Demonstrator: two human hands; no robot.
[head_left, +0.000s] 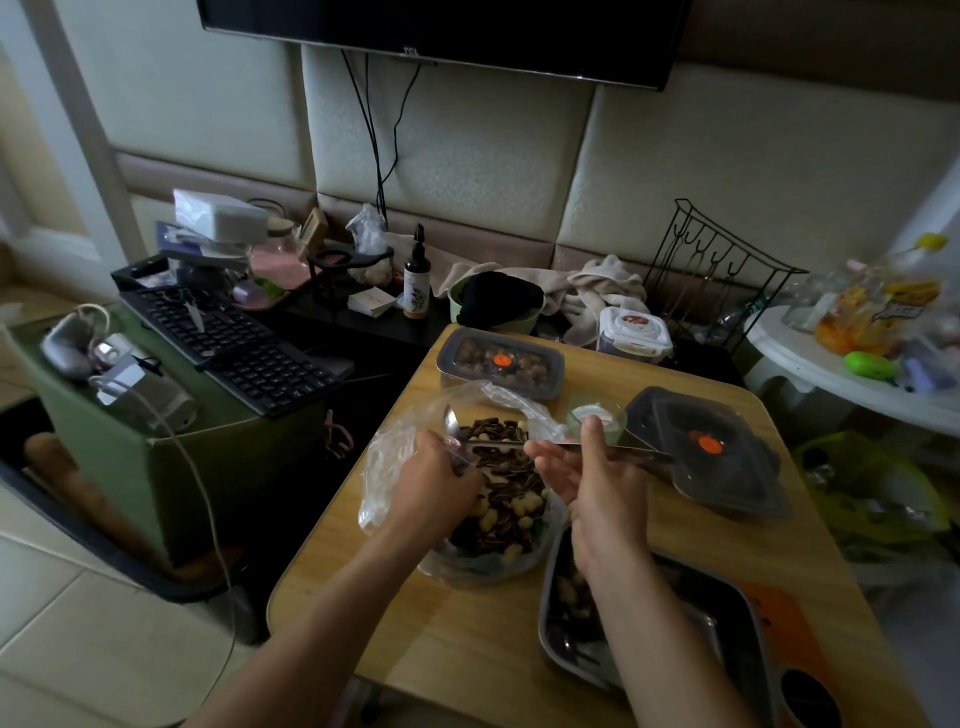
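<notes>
Directly below the camera, the left hand reaches into a crumpled clear plastic bag, its fingers curled round the handle of a shiny metal spoon whose bowl stands up just beyond the knuckles. Just beside it, the right hand pinches a long slim metal utensil between a raised thumb and straight fingers beneath. The utensil lies level, one end over the bag and the other running out past the thumb. Whether it is tongs or something else I cannot tell. The bag sits open under and between both hands, filled with a heap of striped sunflower seeds and pale nuts. Under the right wrist and forearm lies a rectangular stainless steel tray with a few of the same pieces in it. Beyond the left hand stands a clear rectangular box with a grey lid and orange sticker, and outward of the right hand sits a dark box with its lid askew. All rest on a light wooden table.
</notes>
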